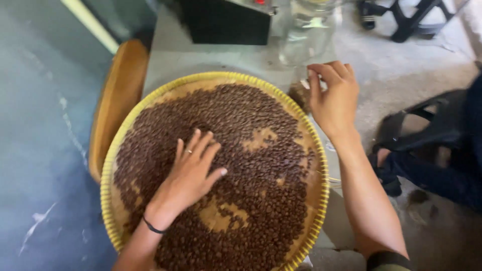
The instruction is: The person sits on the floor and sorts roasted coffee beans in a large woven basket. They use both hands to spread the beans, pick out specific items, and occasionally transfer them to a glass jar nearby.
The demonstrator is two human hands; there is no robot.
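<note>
A wide round woven tray with a yellow rim [106,173] holds a layer of dark brown roasted coffee beans [236,120]. Bare patches of tray bottom [221,217] show between them. My left hand [193,168] lies flat on the beans near the tray's middle, fingers spread, a ring on one finger and a dark band at the wrist. My right hand [332,98] hovers past the tray's far right rim, fingers curled with the tips pinched together over a small container of beans [299,93]. I cannot make out what sits between the fingertips.
The tray rests on a pale grey table [201,60]. A clear glass jar [307,30] and a black machine [226,20] stand at the back. A wooden chair back [118,100] is on the left. Black stool legs [416,20] and a seated person's dark trousers [452,170] are on the right.
</note>
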